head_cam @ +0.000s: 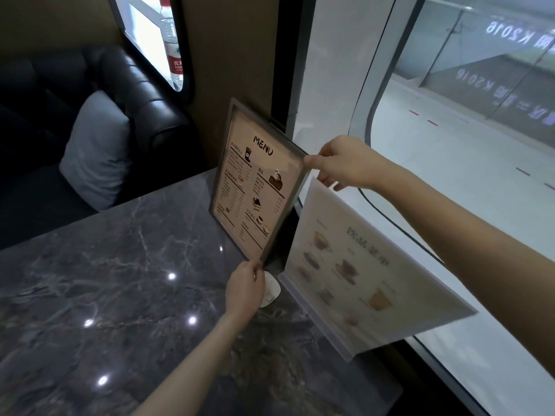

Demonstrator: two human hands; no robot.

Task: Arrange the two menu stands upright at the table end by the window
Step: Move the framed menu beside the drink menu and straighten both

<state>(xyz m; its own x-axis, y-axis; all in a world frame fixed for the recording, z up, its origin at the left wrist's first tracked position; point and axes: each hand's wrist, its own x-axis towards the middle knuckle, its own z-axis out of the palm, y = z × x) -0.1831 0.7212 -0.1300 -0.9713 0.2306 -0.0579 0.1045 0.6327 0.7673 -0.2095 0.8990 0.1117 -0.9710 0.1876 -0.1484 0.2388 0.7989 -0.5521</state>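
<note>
Between hands: framed menu (255, 187), L hand (244, 288) pinching btm corner, R hand (342, 162) top corner, steadying it upright; acrylic menu (360, 271) beside R.

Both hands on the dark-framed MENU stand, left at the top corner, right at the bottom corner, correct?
Hands are swapped. The head view shows the left hand at the bottom corner of the dark-framed MENU stand and the right hand at its top corner. Both hands are on it.

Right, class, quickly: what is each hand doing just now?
Left hand: closed on the dark-framed menu stand, bottom corner.
Right hand: closed on that stand's top corner.
</note>
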